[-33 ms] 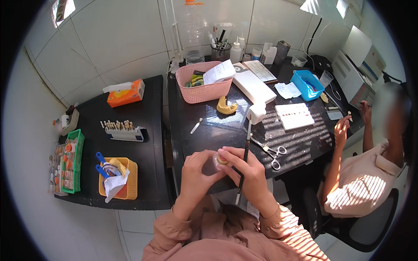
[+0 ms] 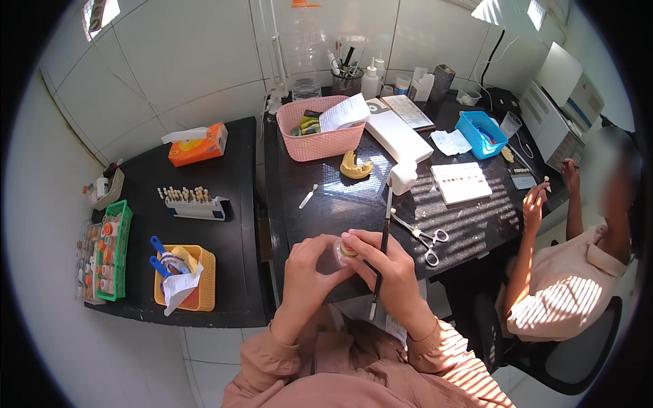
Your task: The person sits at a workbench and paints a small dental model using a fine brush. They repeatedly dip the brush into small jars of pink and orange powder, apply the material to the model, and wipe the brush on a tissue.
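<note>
Both my hands meet over the front edge of the dark desk. My left hand (image 2: 306, 266) is closed around a small clear jar (image 2: 337, 256). The fingertips of my right hand (image 2: 396, 277) press on the jar's yellowish-green round lid (image 2: 347, 251), partly covering it. A slim brush (image 2: 384, 238) with a dark handle is tucked between my right fingers, tilted, its upper end near a white block (image 2: 403, 178). Just right of it lie scissor-handled forceps (image 2: 431, 255) with a small tooth-coloured piece near their jaws. A yellow dental cast (image 2: 354, 166) sits farther back.
A pink basket (image 2: 320, 146), a white palette (image 2: 462, 183) and a blue basket (image 2: 481, 136) stand on the desk. Leftward, a second table bears a shade guide (image 2: 196, 207), a yellow basket (image 2: 207, 285) and a green basket (image 2: 124, 251). A co-worker (image 2: 554, 285) sits at right.
The view has shifted very slightly. My right fingers now cover a little more of the jar's lid; both hands keep their hold.
</note>
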`<state>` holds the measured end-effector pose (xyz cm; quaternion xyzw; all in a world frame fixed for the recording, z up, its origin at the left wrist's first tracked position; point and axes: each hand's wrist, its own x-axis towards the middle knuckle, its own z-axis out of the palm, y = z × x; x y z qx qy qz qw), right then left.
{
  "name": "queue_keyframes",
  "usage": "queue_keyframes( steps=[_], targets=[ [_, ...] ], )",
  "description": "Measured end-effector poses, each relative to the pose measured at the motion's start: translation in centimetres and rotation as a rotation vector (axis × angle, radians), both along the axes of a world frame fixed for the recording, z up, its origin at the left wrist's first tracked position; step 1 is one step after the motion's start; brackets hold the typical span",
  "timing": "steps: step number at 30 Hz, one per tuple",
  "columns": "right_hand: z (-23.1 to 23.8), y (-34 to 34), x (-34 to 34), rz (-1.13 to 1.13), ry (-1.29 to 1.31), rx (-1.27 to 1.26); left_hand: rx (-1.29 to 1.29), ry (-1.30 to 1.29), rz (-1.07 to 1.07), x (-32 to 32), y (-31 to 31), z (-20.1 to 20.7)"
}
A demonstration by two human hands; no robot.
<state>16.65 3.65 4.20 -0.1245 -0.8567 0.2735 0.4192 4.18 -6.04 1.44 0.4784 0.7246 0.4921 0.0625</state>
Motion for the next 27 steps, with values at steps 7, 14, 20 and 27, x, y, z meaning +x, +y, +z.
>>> queue_keyframes(
  steps=[7,14,20,27],
  targets=[
    [1.3,1.5,0.1,0.056,-0.053,0.119,0.039,-0.060,-0.018,0.3,0.0,0.3],
    [2.0,4.8,-0.6,-0.015,-0.087,-0.031,-0.016,-0.121,-0.050,0.4,-0.1,1.2],
    [3.6,3.7,3.1,0.055,-0.310,0.040,0.005,-0.207,0.020,0.2,-0.3,0.8],
    [1.2,3.6,3.1,0.082,-0.496,0.311,0.144,-0.346,0.123,0.0,-1.6,0.2]
  ],
)
